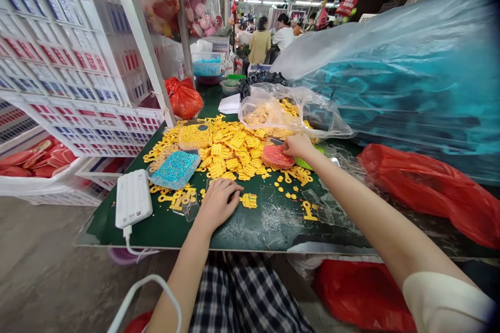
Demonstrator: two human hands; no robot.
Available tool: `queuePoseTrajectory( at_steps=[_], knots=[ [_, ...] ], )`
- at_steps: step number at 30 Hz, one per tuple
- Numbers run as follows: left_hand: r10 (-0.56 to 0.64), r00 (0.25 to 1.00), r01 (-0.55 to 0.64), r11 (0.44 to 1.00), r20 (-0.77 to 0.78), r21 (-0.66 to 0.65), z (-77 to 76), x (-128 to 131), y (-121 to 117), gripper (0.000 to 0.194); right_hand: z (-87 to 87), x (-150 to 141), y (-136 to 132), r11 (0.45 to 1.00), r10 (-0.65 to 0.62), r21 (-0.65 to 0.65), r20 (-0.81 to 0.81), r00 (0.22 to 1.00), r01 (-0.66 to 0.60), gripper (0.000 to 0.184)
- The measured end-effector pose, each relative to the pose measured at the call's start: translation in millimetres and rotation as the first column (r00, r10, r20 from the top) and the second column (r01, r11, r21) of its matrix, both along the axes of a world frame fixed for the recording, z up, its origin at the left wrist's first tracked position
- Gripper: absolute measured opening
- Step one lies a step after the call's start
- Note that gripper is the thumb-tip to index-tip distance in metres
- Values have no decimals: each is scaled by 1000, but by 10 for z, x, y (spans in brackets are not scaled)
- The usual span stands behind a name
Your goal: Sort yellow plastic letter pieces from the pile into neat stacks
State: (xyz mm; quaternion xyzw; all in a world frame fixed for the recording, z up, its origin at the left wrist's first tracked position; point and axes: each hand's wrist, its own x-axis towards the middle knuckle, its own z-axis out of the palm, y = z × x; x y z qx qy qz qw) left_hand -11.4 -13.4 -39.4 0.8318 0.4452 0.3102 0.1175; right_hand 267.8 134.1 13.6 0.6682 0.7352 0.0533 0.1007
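Observation:
My right hand (pixel 300 146) reaches into a clear tub of small red beads (pixel 276 155), fingers bent together in a pinch at its right side; whatever is between the fingertips is too small to make out. My left hand (pixel 221 199) rests low on the green table, fingers loosely curved and the thumb apart from them. Right beside its thumb lies a flat yellow plastic piece (pixel 249 201) with small coloured spots. A big heap of similar yellow pieces (pixel 234 145) spreads behind it. Tubs of blue beads (pixel 175 169) and yellow beads (pixel 194 136) stand to the left.
A white power bank (pixel 134 200) with a cable lies at the table's left edge. Stacked white crates (pixel 70 47) rise on the left. Clear bags of yellow pieces (pixel 289 109) and blue items (pixel 410 88), plus a red bag (pixel 429 192), crowd the right. People sit far behind.

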Motion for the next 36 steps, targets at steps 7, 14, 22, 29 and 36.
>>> queuePoseTrajectory(
  at_steps=[7, 14, 22, 29, 36],
  knots=[
    [3, 1000, -3, 1000, 5, -13, -15, 7, 5, 20, -16, 45, 4, 1000, 12, 4, -81, 997, -12, 23],
    [10, 1000, -11, 1000, -7, -28, -21, 6, 6, 19, -35, 79, 49, 1000, 16, -15, -153, 988, -19, 20],
    [-1, 1000, 2, 999, 7, -46, -25, 9, 10, 18, -94, 107, 58, 997, 59, -28, -196, 979, -66, 19],
    [-13, 1000, 13, 999, 2, -48, 3, 10, -12, 19, 34, -14, -101, 982, 178, 117, -276, 944, -151, 17],
    [-7, 1000, 6, 998, -16, -65, 6, 24, -25, 19, -52, -545, -1146, 779, 614, 291, -534, 582, -555, 9]
  ],
)
